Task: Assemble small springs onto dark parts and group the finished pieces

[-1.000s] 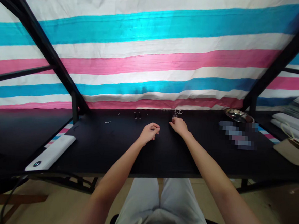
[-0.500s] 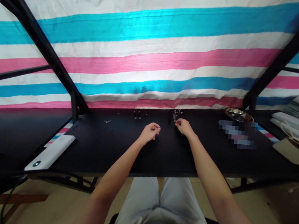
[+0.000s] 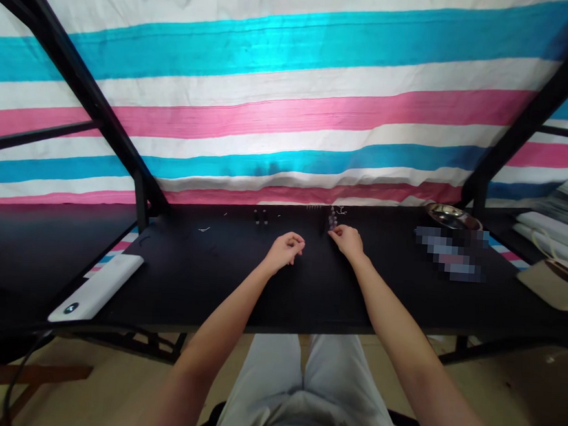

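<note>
My left hand [image 3: 284, 249] hovers over the middle of the black table, fingers curled with thumb and fingertips together. Anything in that pinch is too small to see. To its right, my right hand [image 3: 349, 241] has its thumb and index finger pinched at the near end of a cluster of small greyish pieces [image 3: 333, 218]. What those fingertips hold, if anything, cannot be made out. Beyond the cluster lie thin white bits [image 3: 342, 210]. A row of tiny pieces [image 3: 313, 207] sits by the far edge, and two small dark cylinders [image 3: 261, 217] are left of centre.
On the black table [image 3: 187, 277], a white device [image 3: 96, 289] lies at the left edge. A shiny metal dish [image 3: 453, 217] is at the back right, near a blurred-out patch. A beige pouch [image 3: 554, 284] lies farther right. Striped sheeting [image 3: 291, 103] hangs behind between black frame bars.
My right hand has shifted slightly left, bringing its fingertips to the near end of the greyish pieces. My left hand has barely moved.
</note>
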Demonstrator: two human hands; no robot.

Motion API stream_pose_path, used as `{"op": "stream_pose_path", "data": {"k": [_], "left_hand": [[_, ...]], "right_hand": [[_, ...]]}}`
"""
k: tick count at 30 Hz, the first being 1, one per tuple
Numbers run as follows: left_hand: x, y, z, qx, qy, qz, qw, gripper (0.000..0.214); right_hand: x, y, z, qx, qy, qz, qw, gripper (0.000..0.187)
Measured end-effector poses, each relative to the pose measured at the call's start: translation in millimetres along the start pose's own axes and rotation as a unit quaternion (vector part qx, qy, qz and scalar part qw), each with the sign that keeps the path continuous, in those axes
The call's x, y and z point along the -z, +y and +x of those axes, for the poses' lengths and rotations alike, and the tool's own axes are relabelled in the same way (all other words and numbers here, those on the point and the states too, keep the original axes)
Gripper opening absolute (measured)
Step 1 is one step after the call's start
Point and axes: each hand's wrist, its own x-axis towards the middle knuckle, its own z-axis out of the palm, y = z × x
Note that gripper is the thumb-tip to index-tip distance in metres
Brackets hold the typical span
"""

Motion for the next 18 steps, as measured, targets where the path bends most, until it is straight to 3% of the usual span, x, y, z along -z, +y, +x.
{"op": "stream_pose_path", "data": {"k": [13,18], "left_hand": [[0.1,-2.0,0.8,0.0,0.006,0.013,1.0,0.019],[2.6,-6.9,3.4,-0.018,0.034,0.083,0.996,0.016]], "right_hand": [[-1.2,-0.4,-0.2,0.007,0.003,-0.017,1.0,0.024],[0.8,1.8,-0.4,0.022,-0.009,-0.006,1.0,0.027]]}}
